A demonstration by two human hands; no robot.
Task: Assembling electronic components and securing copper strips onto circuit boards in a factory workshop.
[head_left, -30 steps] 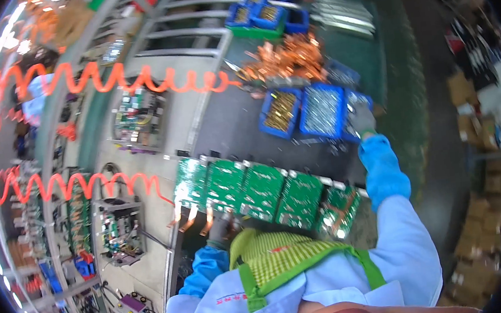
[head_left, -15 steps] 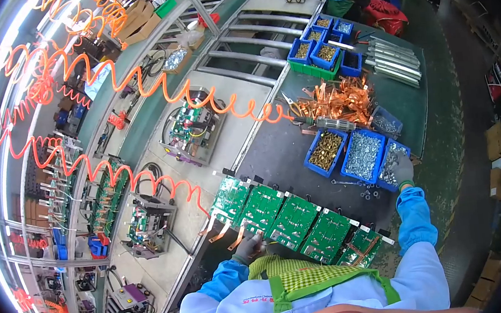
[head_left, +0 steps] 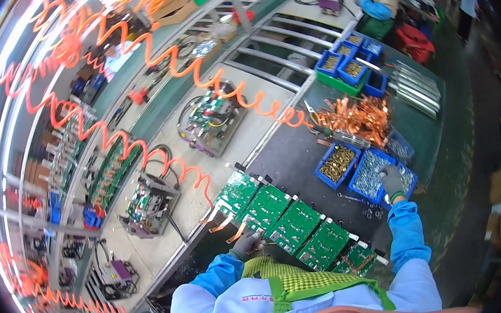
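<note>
Dark grey worktop (head_left: 290, 161) spreads across the centre of the frame, with a pale bench (head_left: 154, 256) along its left side. Right of centre, the right hand (head_left: 393, 182), in a grey glove, is over two blue plastic bins (head_left: 364, 194) of small silver-coloured metal parts, near where their rims meet; its fingers point into them, and whether its grip pinches anything cannot be told. At lower centre, the left hand (head_left: 247, 243), also grey-gloved, is at the near edge of a slanting row of green circuit boards (head_left: 295, 224); whether its grip is closed on anything cannot be told. Flat copper strips (head_left: 224, 224) stick out just left of it. Left of the silver-filled bins stands a blue plastic bin of brass-coloured parts (head_left: 326, 179). Toward the upper right, a loose heap of shiny copper pieces (head_left: 355, 119) lies near long silver metal bars (head_left: 416, 89). Higher up, small blue bins (head_left: 353, 80) stand in a green tray (head_left: 340, 86). An orange coiled hose (head_left: 251, 104) runs from the upper left toward the heap.
</note>
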